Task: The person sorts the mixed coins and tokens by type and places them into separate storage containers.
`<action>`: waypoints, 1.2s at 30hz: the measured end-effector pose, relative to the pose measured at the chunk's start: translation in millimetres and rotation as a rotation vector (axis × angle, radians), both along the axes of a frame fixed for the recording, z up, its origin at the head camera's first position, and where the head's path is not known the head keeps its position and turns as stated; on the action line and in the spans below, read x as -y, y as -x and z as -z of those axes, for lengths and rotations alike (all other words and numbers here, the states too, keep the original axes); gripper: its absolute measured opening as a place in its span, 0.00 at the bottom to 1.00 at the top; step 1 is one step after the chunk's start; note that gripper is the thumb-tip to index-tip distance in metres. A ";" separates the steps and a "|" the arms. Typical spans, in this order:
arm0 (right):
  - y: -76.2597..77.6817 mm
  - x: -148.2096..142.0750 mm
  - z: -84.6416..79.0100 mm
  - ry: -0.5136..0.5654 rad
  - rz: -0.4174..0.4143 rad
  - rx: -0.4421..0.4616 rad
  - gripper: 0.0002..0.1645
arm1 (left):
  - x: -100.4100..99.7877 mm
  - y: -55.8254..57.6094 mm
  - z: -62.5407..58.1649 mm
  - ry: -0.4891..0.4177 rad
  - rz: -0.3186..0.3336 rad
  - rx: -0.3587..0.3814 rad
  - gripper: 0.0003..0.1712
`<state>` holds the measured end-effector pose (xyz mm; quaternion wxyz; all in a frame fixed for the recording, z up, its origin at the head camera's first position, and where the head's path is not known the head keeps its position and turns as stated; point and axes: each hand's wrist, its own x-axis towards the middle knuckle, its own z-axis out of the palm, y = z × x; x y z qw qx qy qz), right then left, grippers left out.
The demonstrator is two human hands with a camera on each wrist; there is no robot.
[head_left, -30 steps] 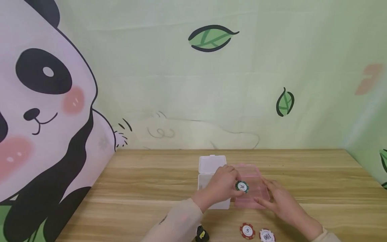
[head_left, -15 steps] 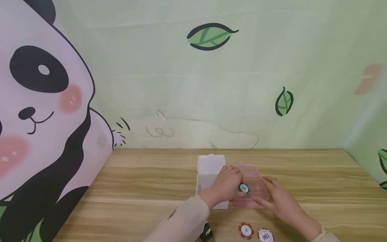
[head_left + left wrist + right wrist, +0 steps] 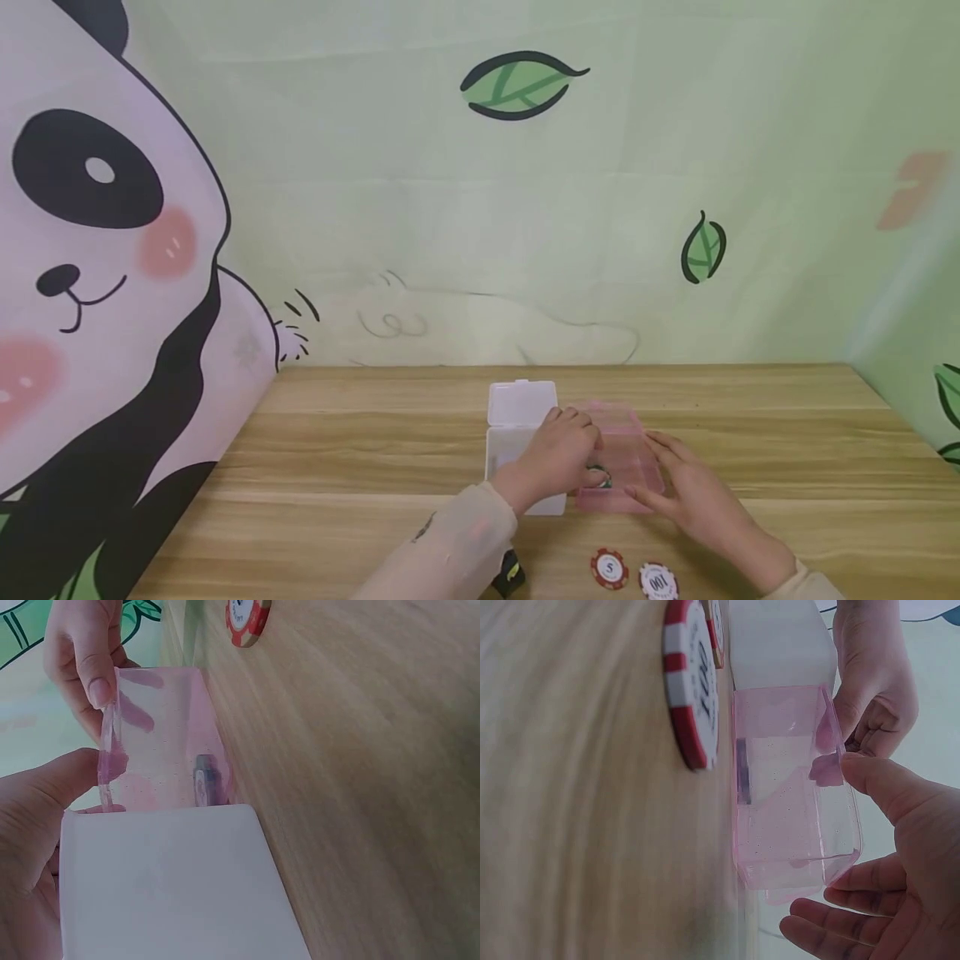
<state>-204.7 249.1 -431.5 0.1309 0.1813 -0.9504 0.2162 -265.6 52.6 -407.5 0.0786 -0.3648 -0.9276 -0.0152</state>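
Observation:
A clear pink box (image 3: 615,502) stands on the table with its lid folded back. My left hand (image 3: 551,454) reaches over its left side, thumb and fingers in the opening. The green 20 poker chip (image 3: 202,786) lies on the box floor, below the fingers and apart from them; in the head view the thumb covers most of it. My right hand (image 3: 697,492) holds the pink box at its right side, thumb at the front rim and fingers around the far corner. Nearer me lie a red 5 poker chip (image 3: 609,568) and a white-and-red 100 poker chip (image 3: 658,582).
Touching or close to the pink box on its left is a white box (image 3: 521,404), lid raised, partly behind my left hand. A small black object with a yellow mark (image 3: 512,573) sits beside my left sleeve. A panda-print backdrop (image 3: 420,208) rises behind the wooden table (image 3: 360,458).
The green chip has gone down from between my left thumb and fingers to the floor of the pink box. My right hand keeps its place on the box.

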 end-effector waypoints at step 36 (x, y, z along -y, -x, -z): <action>1.0 0.8 0.8 0.019 0.000 -0.001 0.44 | 18.0 -69.8 -10.8 -0.157 0.081 -0.244 0.18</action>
